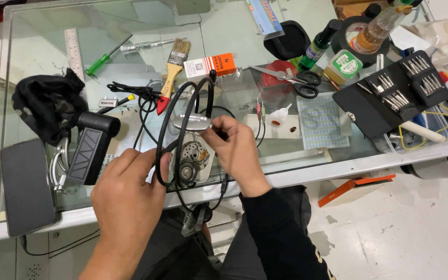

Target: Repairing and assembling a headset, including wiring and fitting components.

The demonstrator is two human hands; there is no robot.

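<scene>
My left hand (128,192) grips a loop of black cable (175,111) at its lower end, above the front edge of the glass table (338,168). My right hand (237,148) pinches a small part against a silver band (192,123) of an opened headphone. Below it lies the headphone's round speaker piece (187,170) on a white cup. The cable loop rises between both hands and ends in a black plug near an orange box (214,65).
A phone (26,186) and a black handheld tool (92,145) lie at the left, with a black cloth (47,103) behind. A paintbrush (175,65), scissors (296,80), bottles (320,44) and a screwdriver bit set (400,91) crowd the right.
</scene>
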